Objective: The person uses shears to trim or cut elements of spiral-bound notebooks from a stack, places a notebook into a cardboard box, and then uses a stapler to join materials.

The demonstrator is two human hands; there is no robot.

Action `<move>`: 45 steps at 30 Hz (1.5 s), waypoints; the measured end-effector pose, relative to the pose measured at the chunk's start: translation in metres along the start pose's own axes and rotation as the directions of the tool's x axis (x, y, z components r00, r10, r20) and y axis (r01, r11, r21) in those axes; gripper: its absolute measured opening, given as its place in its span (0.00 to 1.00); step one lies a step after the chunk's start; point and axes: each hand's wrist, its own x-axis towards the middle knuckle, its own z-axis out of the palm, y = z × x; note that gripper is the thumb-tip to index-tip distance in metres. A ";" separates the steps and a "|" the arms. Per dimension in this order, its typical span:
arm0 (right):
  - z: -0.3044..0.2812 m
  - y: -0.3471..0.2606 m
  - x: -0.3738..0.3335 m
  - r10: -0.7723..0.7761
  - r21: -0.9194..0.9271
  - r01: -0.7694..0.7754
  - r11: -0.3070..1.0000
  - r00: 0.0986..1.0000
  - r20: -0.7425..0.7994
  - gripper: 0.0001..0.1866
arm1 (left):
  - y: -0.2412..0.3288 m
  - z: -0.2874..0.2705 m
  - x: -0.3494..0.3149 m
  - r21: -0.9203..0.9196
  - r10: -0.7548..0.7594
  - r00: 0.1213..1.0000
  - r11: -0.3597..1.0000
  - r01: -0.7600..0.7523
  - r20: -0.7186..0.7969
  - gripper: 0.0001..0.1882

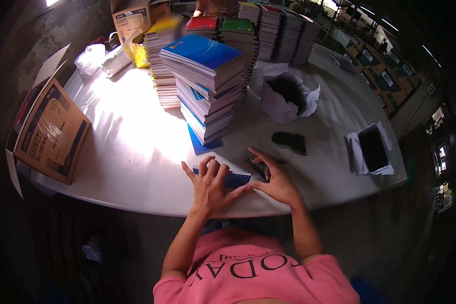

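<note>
A blue-covered notebook lies at the table's front edge, partly hidden under my left hand. The fingers of that hand arch over its far side, and the thumb rests along the near side, gripping it. To its right, my right hand curls round a black spiral coil at the notebook's right end. Both thumb tips come close together there. Just beyond stands a tall, uneven stack of blue-covered notebooks. A loose blue cover sticks out beneath it.
Spiral-bound notebooks with yellow, red and green covers stand behind. A paper-wrapped bundle of dark coils, a black object and a second coil bundle lie right. An open carton is left. Another person is across.
</note>
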 end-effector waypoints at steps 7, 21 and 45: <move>-0.009 0.033 -0.003 -0.135 0.049 0.141 0.989 0.985 -0.112 0.16 | 0.019 0.033 0.008 0.057 -0.173 0.946 0.979 0.195 -0.273 0.35; 0.000 0.028 0.018 -0.197 0.029 0.196 0.980 0.976 0.087 0.13 | 0.008 0.022 0.004 0.031 -0.113 0.969 0.992 0.123 -0.220 0.27; -0.009 0.038 0.028 -0.134 0.111 0.111 0.988 0.965 0.226 0.13 | 0.006 0.014 0.008 0.028 -0.148 0.981 0.988 0.152 -0.127 0.29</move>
